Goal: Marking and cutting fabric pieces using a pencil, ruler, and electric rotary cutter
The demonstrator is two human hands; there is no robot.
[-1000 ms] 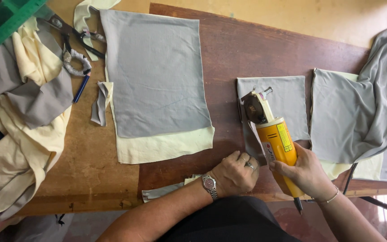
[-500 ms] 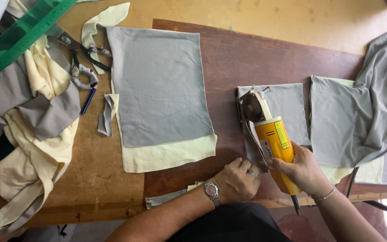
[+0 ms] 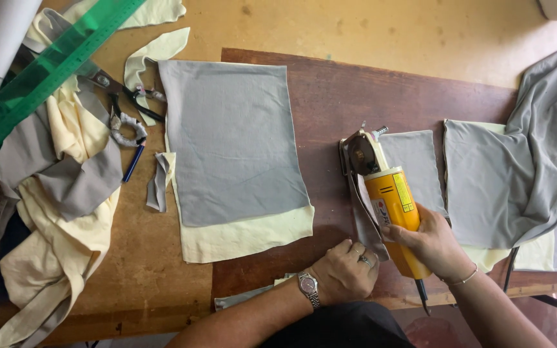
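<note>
So, looking down at my bench: the left end is a mess, with a heap of cream and grey scraps [image 3: 53, 212], a green ruler [image 3: 46, 77] lying slantwise over the top of it, and scissors [image 3: 120, 103] sitting just beside the heap. Next to those is a big grey panel [image 3: 233, 142] laid on a cream piece [image 3: 246, 235] that sticks out along its near edge, with a thin grey strip [image 3: 157, 183] at its left side. Over on the right there's another grey panel [image 3: 485, 187] and a loose grey cloth [image 3: 549, 142] draped across part of it, so I can't see that panel's far side. The table [image 3: 330, 96] between the stacks is dark wood. My right hand [image 3: 430, 241] is wrapped around the yellow cutter [image 3: 391, 206], gripping its body from the near end; the round blade [image 3: 359, 154] points away from me and sits at the left edge of a small grey piece [image 3: 414, 167]. The cutter covers that piece's left side. My left hand [image 3: 346, 270] is curled into a loose fist with knuckles down on the table, just left of the cutter, pressing on a grey flap [image 3: 365, 225] that hangs off the small piece. Can't tell if it's pinching anything.
</note>
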